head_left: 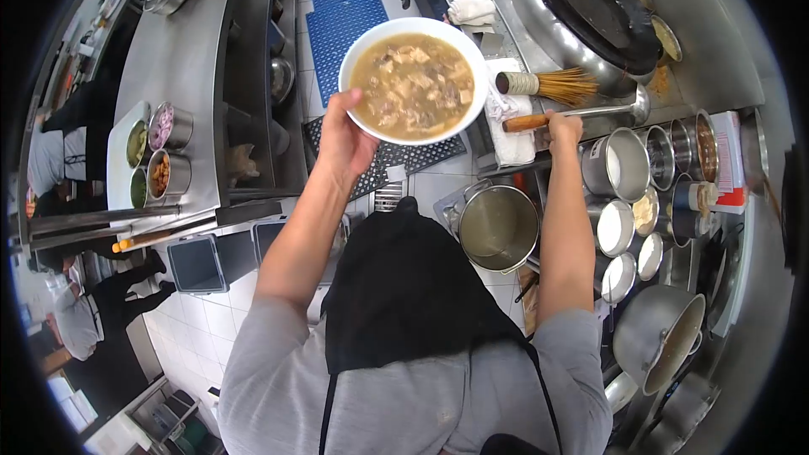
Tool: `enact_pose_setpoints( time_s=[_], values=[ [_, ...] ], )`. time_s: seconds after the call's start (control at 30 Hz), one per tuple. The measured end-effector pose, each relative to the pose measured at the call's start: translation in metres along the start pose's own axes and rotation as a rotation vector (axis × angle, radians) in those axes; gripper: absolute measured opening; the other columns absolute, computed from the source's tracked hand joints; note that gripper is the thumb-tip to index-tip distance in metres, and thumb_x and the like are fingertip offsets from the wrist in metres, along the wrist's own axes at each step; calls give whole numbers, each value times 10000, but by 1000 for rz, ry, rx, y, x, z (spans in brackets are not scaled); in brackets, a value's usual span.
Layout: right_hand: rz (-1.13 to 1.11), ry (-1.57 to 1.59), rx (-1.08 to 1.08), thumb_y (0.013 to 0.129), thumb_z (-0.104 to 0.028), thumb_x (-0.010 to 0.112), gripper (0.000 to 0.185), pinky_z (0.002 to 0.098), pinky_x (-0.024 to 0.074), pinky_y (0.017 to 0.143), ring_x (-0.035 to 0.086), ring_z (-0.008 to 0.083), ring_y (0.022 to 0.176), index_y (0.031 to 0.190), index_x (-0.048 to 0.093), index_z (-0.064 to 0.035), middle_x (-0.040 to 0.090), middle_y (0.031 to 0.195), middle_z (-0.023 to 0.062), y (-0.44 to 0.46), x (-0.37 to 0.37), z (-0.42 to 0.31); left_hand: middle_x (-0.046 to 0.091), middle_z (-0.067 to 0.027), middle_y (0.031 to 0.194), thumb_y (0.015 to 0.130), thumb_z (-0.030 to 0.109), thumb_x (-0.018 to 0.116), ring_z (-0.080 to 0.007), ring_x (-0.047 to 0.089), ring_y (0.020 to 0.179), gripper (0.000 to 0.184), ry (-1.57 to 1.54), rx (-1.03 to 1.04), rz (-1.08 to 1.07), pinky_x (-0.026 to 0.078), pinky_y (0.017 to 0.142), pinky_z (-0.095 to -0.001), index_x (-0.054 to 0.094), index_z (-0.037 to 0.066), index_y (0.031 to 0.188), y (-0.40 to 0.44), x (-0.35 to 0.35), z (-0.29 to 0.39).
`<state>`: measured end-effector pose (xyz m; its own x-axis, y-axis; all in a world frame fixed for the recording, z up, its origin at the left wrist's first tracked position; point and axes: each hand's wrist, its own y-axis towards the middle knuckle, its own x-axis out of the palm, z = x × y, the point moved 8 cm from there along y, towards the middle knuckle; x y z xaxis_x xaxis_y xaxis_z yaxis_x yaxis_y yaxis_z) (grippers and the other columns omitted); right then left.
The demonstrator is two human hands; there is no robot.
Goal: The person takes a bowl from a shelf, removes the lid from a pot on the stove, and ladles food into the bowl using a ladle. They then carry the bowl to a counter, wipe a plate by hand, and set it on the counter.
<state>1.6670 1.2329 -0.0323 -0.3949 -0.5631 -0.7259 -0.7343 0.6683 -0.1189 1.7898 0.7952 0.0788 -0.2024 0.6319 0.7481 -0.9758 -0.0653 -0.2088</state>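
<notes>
A white bowl (345, 76) of chunky brown soup (413, 84) is in my left hand (347, 131), whose thumb lies over its near left rim. The bowl is held up level over the floor mats. To the right, my right hand (563, 129) is closed around a ladle (527, 123) where its wooden handle meets the metal shaft. The ladle's metal cup points right, close to the wok. A bamboo wok brush (548, 84) lies just beyond that hand, beside folded white cloths (512, 136).
A large wok (590, 17) sits on the range at upper right. Metal containers (616, 164) of seasonings line the right side, above a big pot (657, 337). A deep pot (499, 227) stands below my right arm. On the left are a steel counter (173, 59) and people (76, 316).
</notes>
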Motion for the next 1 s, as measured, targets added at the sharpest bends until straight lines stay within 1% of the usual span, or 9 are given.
enact_pose_setpoints(
  time_s=[0.07,0.17,0.2,0.27,0.47,0.57,0.7,0.8,1.0],
  values=[
    [267,-172,-294,839,-197,769,459,300,516,831,629,200,885,1208,644,46,662,1125,154,-34,-28,-40,549,-214,1373,846,312,650,-333,578,1241,707,-28,30,0,463,1079,-484,420,-55,1404,3,-6,8],
    [-128,352,-520,849,-223,771,511,367,510,877,623,217,979,1295,626,-21,621,1210,150,-87,-27,-80,564,-219,1343,858,265,653,-324,608,1212,656,-58,53,-10,511,1035,-495,425,-57,1382,14,-17,20],
    [-307,521,-547,893,-217,737,472,292,505,800,572,120,882,1309,618,-27,633,1149,91,-102,-10,-86,568,-216,1341,858,268,654,-324,608,1211,655,-75,45,-14,512,1035,-494,428,-56,1381,20,-23,23],
    [-712,741,-343,967,-245,667,393,234,502,762,580,64,944,1309,614,-57,659,1114,28,-172,3,-129,575,-212,1336,859,274,657,-323,610,1209,652,-115,35,-22,513,1034,-493,434,-52,1378,37,-39,30],
    [-1371,1044,-62,960,-454,645,759,350,558,860,599,229,1163,1508,272,-85,552,1344,131,-263,114,-213,578,-209,1340,858,302,647,-320,596,1225,676,-74,29,-34,485,1056,-478,433,-44,1398,98,-80,71],
    [-1397,1146,-26,913,-523,661,840,537,575,921,543,322,1291,1539,226,-170,456,1472,143,-272,164,-262,578,-191,1348,833,318,665,-317,577,1243,702,-63,-8,4,459,1074,-464,449,-28,1405,139,-104,101],
    [-1378,1167,72,876,-419,739,805,551,608,852,559,326,1267,1465,266,-143,455,1431,145,-274,224,-324,599,-177,1324,822,320,681,-301,580,1236,686,-6,-38,13,451,1080,-446,483,-20,1383,193,-133,154],
    [-1400,1125,60,910,-370,706,815,553,572,940,540,350,1295,1532,243,-118,439,1480,165,-271,266,-369,610,-167,1306,822,307,689,-285,585,1227,668,3,-43,3,455,1076,-440,495,-18,1372,241,-154,194],
    [-1363,1143,170,855,-204,720,693,550,613,851,601,336,1206,1421,345,-68,520,1360,156,-251,358,-454,545,-149,1369,837,244,681,-273,576,1241,712,43,-25,-59,495,1052,-427,387,49,1455,332,-181,265]
  ],
)
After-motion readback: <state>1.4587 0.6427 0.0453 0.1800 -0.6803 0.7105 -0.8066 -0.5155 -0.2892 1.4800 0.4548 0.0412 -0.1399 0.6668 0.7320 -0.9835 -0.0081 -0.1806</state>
